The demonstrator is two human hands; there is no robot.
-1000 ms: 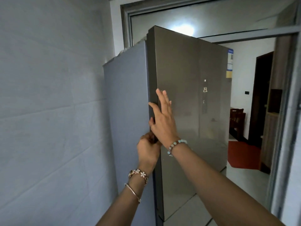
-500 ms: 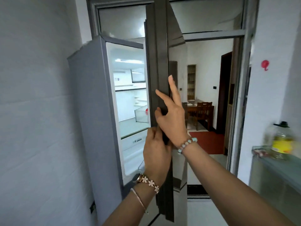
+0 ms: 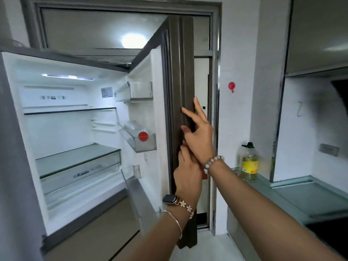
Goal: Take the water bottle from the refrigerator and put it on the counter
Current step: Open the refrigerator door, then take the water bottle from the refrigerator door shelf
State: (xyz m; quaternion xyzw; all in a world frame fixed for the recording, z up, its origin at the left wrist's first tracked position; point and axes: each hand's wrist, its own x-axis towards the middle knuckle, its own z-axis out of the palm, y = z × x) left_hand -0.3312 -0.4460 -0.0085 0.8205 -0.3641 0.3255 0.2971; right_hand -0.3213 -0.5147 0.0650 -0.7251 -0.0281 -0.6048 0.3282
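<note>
The refrigerator (image 3: 62, 129) stands open on the left, its lit shelves bare. Its dark door (image 3: 180, 72) is swung wide to the right. In the middle door bin (image 3: 148, 146) lies a clear water bottle (image 3: 134, 127) with a red cap, tilted on its side. My left hand (image 3: 187, 174) grips the door's edge low down. My right hand (image 3: 199, 136) rests just above it on the same edge, fingers spread flat against the door. The counter (image 3: 301, 196) runs along the right wall.
A yellow-labelled oil bottle (image 3: 248, 162) stands on the counter's near end beside the wall. A red hook (image 3: 231, 86) sticks on the white wall by the doorway. An upper cabinet (image 3: 318, 34) hangs above the counter. A lower fridge drawer front (image 3: 94, 238) sits below.
The door has swung from nearly closed to wide open with both hands on its edge. The inside and the door bins have come into view, and the view has shifted right.
</note>
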